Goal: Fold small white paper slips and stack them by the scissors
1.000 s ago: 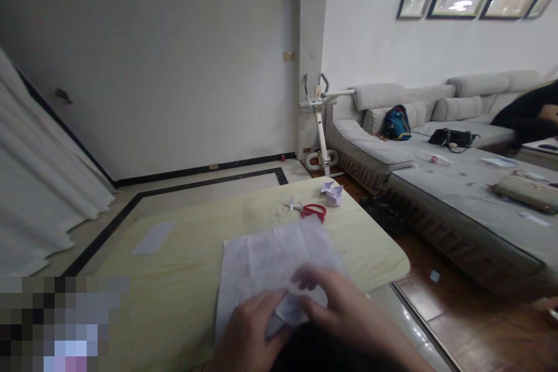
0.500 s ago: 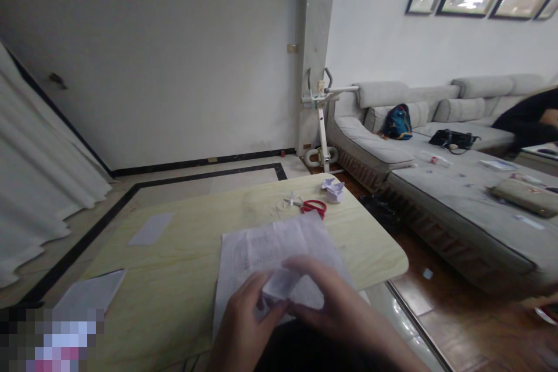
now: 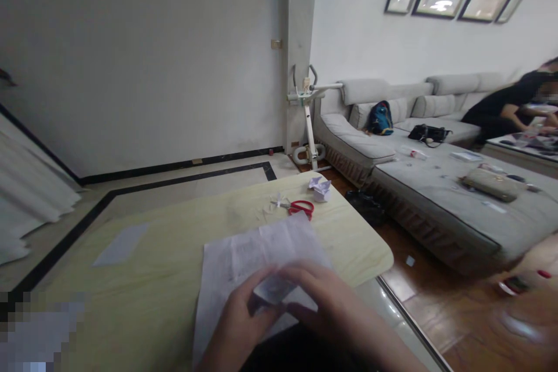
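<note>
Between my two hands is a small piece of folded white paper (image 3: pixel 272 290), slightly blurred, held above a large creased sheet of paper (image 3: pixel 235 258). My left hand (image 3: pixel 244 317) grips its left side with thumb and fingers. Curled round the right side is my right hand (image 3: pixel 320 299), its fingertips meeting the left ones at the top. The folded paper's underside is hidden by the hands. Just beyond the large sheet lie red-handled scissors (image 3: pixel 301 207) with thin paper scraps (image 3: pixel 277 200) by the blades. Crumpled or folded paper pieces (image 3: pixel 321 189) sit near the table's far corner.
The pale wooden table (image 3: pixel 165 290) also carries a flat paper sheet (image 3: pixel 121 244) on its left. To the right stands a grey sofa (image 3: pixel 436 197) with a backpack (image 3: pixel 381 119) and a black bag (image 3: pixel 429 133). A person in black (image 3: pixel 501 107) sits farther back.
The view has turned right, so the table and room sit farther left and more of the seated person shows. Both hands still hold the folded paper, with the right fingers now closer over its top.
</note>
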`<state>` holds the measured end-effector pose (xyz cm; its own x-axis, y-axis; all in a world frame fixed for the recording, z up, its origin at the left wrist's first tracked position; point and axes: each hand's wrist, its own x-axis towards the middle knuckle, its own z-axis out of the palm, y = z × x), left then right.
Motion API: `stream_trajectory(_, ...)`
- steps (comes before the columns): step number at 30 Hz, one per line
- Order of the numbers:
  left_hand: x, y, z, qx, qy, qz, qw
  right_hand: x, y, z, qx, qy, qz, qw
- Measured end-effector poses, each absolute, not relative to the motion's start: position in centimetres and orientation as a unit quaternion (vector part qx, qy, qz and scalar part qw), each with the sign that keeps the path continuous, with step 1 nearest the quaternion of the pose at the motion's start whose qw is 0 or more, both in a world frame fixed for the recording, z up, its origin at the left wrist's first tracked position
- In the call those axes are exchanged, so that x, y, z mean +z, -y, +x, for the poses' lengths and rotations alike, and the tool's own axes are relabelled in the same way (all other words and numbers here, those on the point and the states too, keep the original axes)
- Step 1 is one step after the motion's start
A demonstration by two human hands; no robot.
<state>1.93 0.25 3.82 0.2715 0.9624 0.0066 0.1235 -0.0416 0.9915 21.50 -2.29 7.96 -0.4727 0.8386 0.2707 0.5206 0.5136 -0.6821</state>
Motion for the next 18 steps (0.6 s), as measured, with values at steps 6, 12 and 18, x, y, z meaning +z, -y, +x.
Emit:
stream_trajectory(6, 3.5, -1.6, 2.2, 0.351, -0.426, 0.657, 0.514, 7.3, 1.7, 21.8, 0.239, 0.819, -0.440, 0.281)
stream_trajectory(12, 2.9, -3.5, 0.4, 0.310, -0.415, 0.699, 0.493, 6.5, 0.6, 22.9, 0.250, 0.784, -0.468, 0.321)
stream_trajectory(18, 1.6, -4.1, -6.5, 0.353, -0.465, 0.703, 0.406, 5.0, -4.2, 27.8, 0.187, 0.732, -0.549, 0.357)
